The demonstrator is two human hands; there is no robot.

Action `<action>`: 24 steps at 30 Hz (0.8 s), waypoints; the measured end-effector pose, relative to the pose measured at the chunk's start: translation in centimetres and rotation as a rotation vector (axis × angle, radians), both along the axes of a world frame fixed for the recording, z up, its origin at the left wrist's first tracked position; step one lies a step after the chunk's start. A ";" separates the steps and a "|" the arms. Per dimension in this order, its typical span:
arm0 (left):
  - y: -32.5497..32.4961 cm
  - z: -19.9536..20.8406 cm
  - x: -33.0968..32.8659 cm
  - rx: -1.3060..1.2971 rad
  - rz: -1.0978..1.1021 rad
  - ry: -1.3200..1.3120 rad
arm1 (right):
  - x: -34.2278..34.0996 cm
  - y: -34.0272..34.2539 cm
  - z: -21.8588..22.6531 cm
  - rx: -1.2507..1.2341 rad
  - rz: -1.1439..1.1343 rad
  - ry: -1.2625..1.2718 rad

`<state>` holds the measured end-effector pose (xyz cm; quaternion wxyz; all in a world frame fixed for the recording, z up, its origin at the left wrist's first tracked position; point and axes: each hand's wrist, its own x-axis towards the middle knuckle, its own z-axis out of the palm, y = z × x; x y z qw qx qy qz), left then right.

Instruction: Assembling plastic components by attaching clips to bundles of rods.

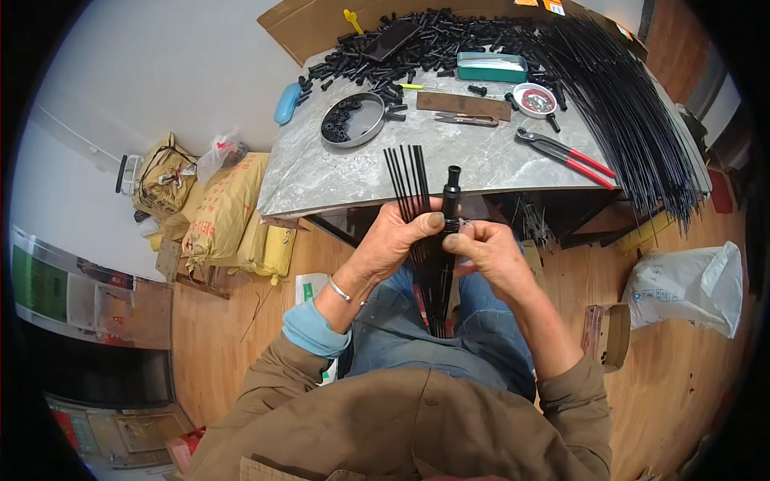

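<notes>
My left hand [393, 240] is closed around a bundle of thin black rods [406, 175] above my lap. Its thumb presses against a black tubular fitting [452, 191] with a flared top, which stands upright beside the fanned rod ends. The bundle's lower part runs down between my knees. Close against the fitting's lower section, my right hand [493, 252] pinches with thumb and forefinger. A small pale glint shows at those fingertips, too fine to make out.
On the grey table [289, 172] ahead lie a round tin [353, 143], scissors [467, 120], red-handled pincers [565, 154], a green box [492, 78], heaped black fittings [449, 36] and many long black rods [622, 112]. Yellow sacks [226, 212] stand left, a white sack [682, 289] right.
</notes>
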<state>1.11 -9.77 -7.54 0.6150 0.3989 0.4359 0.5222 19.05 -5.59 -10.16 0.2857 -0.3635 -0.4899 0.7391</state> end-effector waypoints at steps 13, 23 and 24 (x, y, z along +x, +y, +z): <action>0.7 -1.7 0.0 0.026 -0.146 -0.029 | -0.2 0.8 -1.2 -0.112 0.024 0.088; 1.3 -2.8 2.9 0.033 0.191 0.086 | -3.5 -0.5 -1.0 0.176 -0.352 0.101; 1.3 -2.9 3.1 0.060 0.259 0.129 | -3.4 -0.7 -1.1 0.222 -0.381 0.125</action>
